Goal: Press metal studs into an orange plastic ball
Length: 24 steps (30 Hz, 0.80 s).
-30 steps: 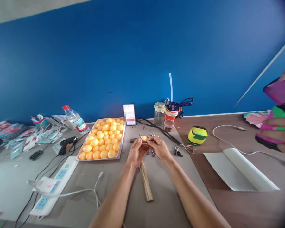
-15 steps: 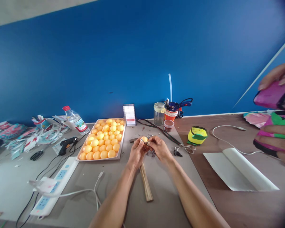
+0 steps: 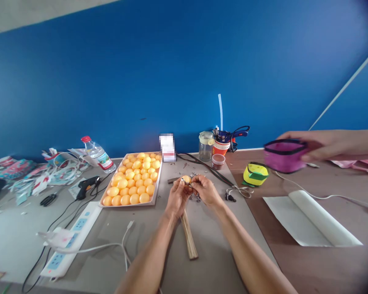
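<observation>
My left hand [image 3: 176,194] and my right hand [image 3: 205,190] meet over the grey table, fingers pinched together around one small orange ball [image 3: 186,179]. Both hands grip it from either side. Small dark metal bits [image 3: 195,198] lie on the table just under and behind my fingers. A shallow tray [image 3: 155,192] filled with several orange balls [image 3: 134,179] sits just left of my hands. A wooden stick [image 3: 188,236] lies on the table between my forearms.
Another person's hand [image 3: 331,143] reaches in from the right holding a purple pouch [image 3: 283,154] above a yellow pouch [image 3: 255,173]. Also here: glass jar [image 3: 205,145], cup of tools [image 3: 222,143], water bottle [image 3: 98,154], glue gun [image 3: 86,185], power strip [image 3: 68,241], white paper [image 3: 306,220].
The other person's hand swept the purple pouch from the far right edge inward and down toward the yellow pouch. My own hands stayed in place on the ball.
</observation>
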Available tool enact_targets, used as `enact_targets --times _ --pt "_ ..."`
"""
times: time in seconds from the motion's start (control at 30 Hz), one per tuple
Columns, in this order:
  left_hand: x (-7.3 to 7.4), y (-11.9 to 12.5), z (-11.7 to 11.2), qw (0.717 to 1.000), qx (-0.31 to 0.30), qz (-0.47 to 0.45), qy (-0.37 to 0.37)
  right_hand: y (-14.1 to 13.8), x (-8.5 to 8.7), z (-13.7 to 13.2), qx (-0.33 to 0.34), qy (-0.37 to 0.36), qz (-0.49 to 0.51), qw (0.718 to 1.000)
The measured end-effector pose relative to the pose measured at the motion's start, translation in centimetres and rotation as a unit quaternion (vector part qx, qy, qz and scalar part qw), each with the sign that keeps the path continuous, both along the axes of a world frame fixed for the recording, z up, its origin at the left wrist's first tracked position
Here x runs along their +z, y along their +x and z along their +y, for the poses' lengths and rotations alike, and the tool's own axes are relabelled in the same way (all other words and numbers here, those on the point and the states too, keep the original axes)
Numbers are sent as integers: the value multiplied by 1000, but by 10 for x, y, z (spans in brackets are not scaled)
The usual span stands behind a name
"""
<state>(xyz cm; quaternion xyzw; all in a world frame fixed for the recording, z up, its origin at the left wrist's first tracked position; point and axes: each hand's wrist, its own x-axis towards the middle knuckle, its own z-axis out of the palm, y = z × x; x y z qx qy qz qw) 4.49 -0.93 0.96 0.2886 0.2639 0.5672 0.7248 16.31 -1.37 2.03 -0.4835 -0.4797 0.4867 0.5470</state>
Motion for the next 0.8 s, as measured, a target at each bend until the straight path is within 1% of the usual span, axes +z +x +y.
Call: enact_targets --times 0.2,0.27,0.37,0.43,0.5,0.53,0.57,0.6,0.67,0.73,0.77,0.8 --pt "-1 1 0 1000 3 3 7 -3 -3 2 -29 -4 -12 1000" --pt "-2 0 1 1000 -1 1 0 -4 -4 2 -44 -6 -12 999" --pt "-3 -3 4 1000 -12 -10 -26 -2 -3 3 -42 -2 -3 999" --pt "-3 -5 6 998 -17 -21 -54 3 -2 3 -46 5 -40 998" --pt "-2 -8 8 996 -17 -35 -85 9 -1 2 -70 30 -143 987" --pt "-2 -8 9 994 -15 -41 -96 11 -1 1 -81 41 -212 973" --pt "-1 -9 9 994 -14 -45 -103 13 -1 0 -83 47 -287 953" --pt "0 -9 9 993 -12 -48 -106 13 0 -2 -77 46 -362 928" --pt "1 -10 9 993 -12 -48 -104 10 -1 -6 -44 22 -497 866" --pt "2 -9 9 994 -14 -49 -99 5 -2 -8 -16 2 -586 810" --pt "2 -9 9 994 -14 -50 -97 2 -3 -9 -10 -2 -609 793" --pt "2 -9 9 994 -15 -52 -96 1 -4 -9 -11 -4 -622 783"
